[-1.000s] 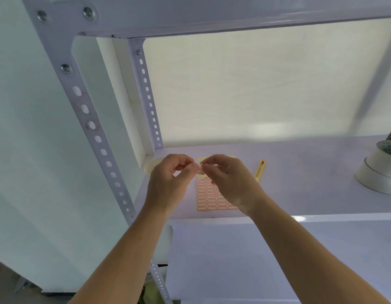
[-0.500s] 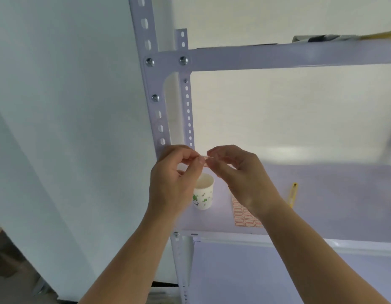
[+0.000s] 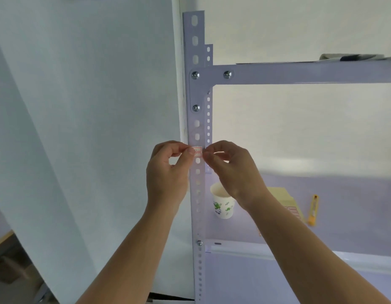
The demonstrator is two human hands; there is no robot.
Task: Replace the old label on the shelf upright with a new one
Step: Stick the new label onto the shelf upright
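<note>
Small white paper label with red outlines [image 3: 197, 151] near the centre of the view, held across the front face of a pale lilac perforated steel shelf upright [image 3: 197, 119], just below two of its oval holes; stuck down or not, impossible to tell. Left hand [image 3: 166, 172] at 9 o'clock of the label, thumb and forefinger pinching its left end, other fingers curled. Right hand [image 3: 234, 170] at 3 o'clock, fingers narrow, pinching the right end. White paper cup with green print [image 3: 223, 205] upright on the lilac shelf board [image 3: 354, 205], at 5 o'clock of the label, partly behind the right wrist. Pale yellow label sheet [image 3: 284, 197] lying flat at 4 o'clock, slim yellow utility knife [image 3: 313, 210] near it, apart.
</note>
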